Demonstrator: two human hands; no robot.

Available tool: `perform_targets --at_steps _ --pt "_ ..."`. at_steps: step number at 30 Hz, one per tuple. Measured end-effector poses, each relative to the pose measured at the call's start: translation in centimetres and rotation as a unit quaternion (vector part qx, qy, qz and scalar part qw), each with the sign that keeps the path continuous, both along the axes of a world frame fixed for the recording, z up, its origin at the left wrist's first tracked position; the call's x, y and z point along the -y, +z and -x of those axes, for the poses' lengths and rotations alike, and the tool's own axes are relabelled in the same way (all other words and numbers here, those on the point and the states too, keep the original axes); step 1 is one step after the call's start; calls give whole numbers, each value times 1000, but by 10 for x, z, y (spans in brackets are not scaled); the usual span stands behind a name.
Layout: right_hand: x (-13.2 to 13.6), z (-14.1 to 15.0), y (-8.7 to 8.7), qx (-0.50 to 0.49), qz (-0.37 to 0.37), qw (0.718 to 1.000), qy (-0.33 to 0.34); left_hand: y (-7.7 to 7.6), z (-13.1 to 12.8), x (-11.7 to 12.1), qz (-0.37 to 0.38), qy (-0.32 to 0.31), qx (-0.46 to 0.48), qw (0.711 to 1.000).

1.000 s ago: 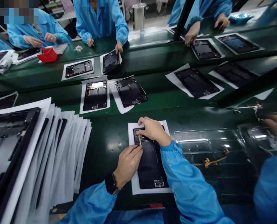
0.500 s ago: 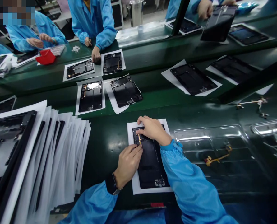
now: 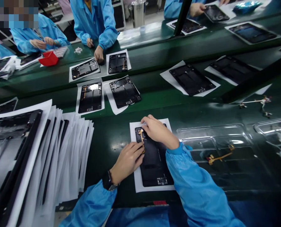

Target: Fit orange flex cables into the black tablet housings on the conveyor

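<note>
A black tablet housing (image 3: 152,168) lies on a white sheet (image 3: 138,186) in front of me. An orange flex cable (image 3: 141,135) runs along its upper left part. My left hand (image 3: 128,160), with a dark watch at the wrist, has its fingertips closed on the cable's lower end at the housing's left edge. Over the housing's top part is my right hand (image 3: 158,130), its thumb and forefinger bent and apart just right of the cable's upper end. No object shows between those right fingers; the other fingers are hidden beneath the hand.
Sheet-interleaved housings (image 3: 60,160) stand stacked at left. At right, a clear plastic tray (image 3: 216,176) bears another orange flex cable (image 3: 220,158). More housings (image 3: 90,97) lie on the green line beyond. Co-workers in blue sit across, near a red box (image 3: 48,59).
My right fingers have come off the flex cable's upper end, which now shows. My left fingers remain at its lower end. Across the line, a co-worker has lowered a raised housing.
</note>
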State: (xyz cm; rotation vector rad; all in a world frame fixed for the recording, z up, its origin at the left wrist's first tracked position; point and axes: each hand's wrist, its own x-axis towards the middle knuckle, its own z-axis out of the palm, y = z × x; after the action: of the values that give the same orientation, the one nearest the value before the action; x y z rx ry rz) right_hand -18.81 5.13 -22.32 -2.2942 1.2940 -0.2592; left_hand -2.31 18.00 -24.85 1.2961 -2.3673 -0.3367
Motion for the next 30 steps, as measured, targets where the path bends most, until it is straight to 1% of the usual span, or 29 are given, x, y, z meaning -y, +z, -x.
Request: perform_targets --at_steps 4,6,8,11,13,16,19,21,24,27,30 --pt "-27 17 20 63 -44 997 14 5 -4 1 2 -36 51 998" --pt "-45 27 28 74 -72 995 7 9 -4 0 0 -51 70 996" --pt "-62 37 32 75 -91 993 -12 11 -4 -2 -3 -61 81 995" --pt "-84 46 30 70 -97 992 -43 9 -5 -4 -7 -64 70 995" --pt "-94 46 25 74 -88 992 -45 6 -7 -6 -5 -59 37 998" --pt "-104 41 17 70 -71 995 -22 2 -12 -7 17 -11 -48 999" --pt "-108 31 10 24 -47 998 16 3 -19 -6 26 46 -105 993" --pt "-108 24 8 -21 -27 998 44 4 -24 -5 7 54 -102 993" --pt "-107 12 8 -73 -9 994 78 3 -27 -4 -31 39 -68 996" --pt "-109 2 8 -94 3 991 95 -2 -28 -6 -47 23 -45 998" --pt "-112 -1 6 -93 9 990 105 -6 -28 -7 -53 15 -39 998"
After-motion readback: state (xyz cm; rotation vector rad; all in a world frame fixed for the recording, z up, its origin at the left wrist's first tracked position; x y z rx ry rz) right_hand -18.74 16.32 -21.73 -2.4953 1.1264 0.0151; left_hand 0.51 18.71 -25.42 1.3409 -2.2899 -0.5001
